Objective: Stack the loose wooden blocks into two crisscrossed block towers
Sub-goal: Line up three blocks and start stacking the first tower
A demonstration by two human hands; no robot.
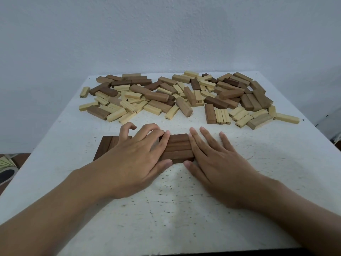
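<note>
Three dark brown blocks point(178, 148) lie side by side as one flat layer near the table's middle. My left hand point(137, 159) presses against the layer's left end, thumb at the front corner, fingers bent over the far corner. My right hand point(215, 159) lies flat with straight fingers against the layer's right end. A second flat layer of dark blocks point(105, 145) sits to the left, mostly hidden under my left hand. A wide heap of loose light and dark blocks point(175, 97) covers the far part of the table.
The white speckled table point(166, 209) ends at a front edge near the bottom of the view and meets a pale wall at the back. Floor and a patterned mat point(7, 169) show beyond the left edge.
</note>
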